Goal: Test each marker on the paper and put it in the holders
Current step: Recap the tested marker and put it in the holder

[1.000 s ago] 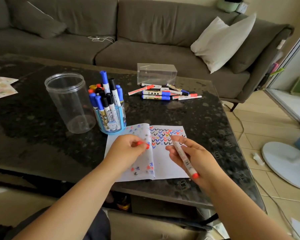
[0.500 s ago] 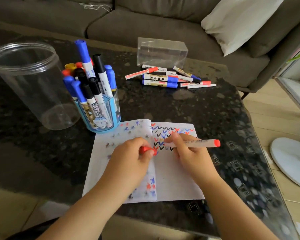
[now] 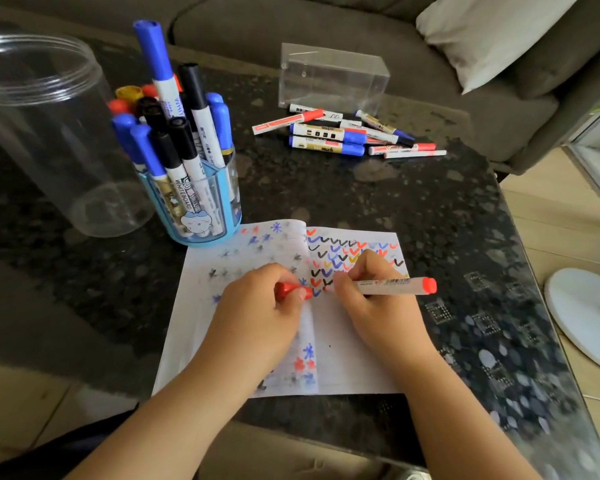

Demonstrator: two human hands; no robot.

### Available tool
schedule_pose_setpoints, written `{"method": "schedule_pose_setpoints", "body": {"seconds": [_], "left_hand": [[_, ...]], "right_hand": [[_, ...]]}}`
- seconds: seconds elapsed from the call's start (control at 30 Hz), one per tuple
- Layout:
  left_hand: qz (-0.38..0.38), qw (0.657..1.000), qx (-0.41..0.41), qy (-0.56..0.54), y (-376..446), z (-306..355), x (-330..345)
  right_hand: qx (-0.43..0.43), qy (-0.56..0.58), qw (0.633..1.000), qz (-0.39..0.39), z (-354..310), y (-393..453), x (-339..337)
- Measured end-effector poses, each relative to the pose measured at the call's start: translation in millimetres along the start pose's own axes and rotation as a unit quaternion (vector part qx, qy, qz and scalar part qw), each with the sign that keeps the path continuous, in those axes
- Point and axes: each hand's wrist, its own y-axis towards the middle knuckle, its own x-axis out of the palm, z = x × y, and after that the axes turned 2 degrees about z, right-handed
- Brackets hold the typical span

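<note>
The right hand is now pressing the white-barrelled red marker down onto the open white paper booklet, where a second ago it was holding it raised; its fingers are pinching the barrel near the tip. The left hand is pinching the small red cap. Testing looks under way; stowing comes next. The blue plastic holder is standing beside a clear cylindrical jar on the dark speckled stone table, with loose markers lying near a clear rectangular box before a grey sofa.
</note>
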Motion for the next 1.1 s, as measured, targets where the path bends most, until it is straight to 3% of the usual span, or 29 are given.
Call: {"method": "schedule_pose_setpoints", "body": {"seconds": [0.2,0.43,0.57,0.7,0.83,1.1], "left_hand": [[-0.009,1.000,-0.012,-0.011,-1,0,-1],[-0.028,0.999,-0.025,-0.024,1,-1,-6],[-0.041,0.996,-0.037,-0.077,3,4,-13],[-0.084,0.962,-0.080,-0.247,3,11,-16],[-0.120,0.926,-0.093,-0.344,0,18,-16],[-0.158,0.908,-0.053,-0.384,-7,22,-24]], "right_hand": [[-0.002,-0.017,1.000,-0.012,-3,0,-2],[0.019,-0.018,0.999,0.028,1,1,-1],[0.094,0.117,0.988,0.040,-4,0,-14],[0.096,0.242,0.965,0.005,-33,-11,-34],[0.077,0.311,0.947,0.021,-55,-20,-43],[0.074,0.290,0.954,0.030,-64,-22,-39]]}}
